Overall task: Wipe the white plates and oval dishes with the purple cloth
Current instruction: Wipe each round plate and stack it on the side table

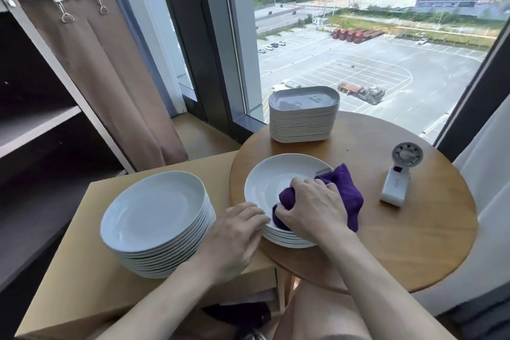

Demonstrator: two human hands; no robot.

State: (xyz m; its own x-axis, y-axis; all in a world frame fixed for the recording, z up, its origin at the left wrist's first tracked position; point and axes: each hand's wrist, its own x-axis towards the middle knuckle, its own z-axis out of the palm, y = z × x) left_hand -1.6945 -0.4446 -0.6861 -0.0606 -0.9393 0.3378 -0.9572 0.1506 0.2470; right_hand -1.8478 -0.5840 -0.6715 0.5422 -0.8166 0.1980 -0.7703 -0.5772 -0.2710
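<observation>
Round wooden table [386,229]: right hand [314,207] grips plush purple cloth [347,193].

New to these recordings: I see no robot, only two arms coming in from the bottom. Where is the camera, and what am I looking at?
There is no machine: these are a person's two bare hands, filmed by one wide-angle camera worn on the head, looking forward and down, so the arms enter from the bottom edge. The right hand grips a bunched purple cloth and presses it into the top white round plate of a short stack on the round wooden table. The left hand rests its fingers on that plate's near rim. Also on the table: a stack of white oval dishes near the window and a small white handheld fan. A taller stack of white round plates sits on the pale wooden stand to the left.
</observation>
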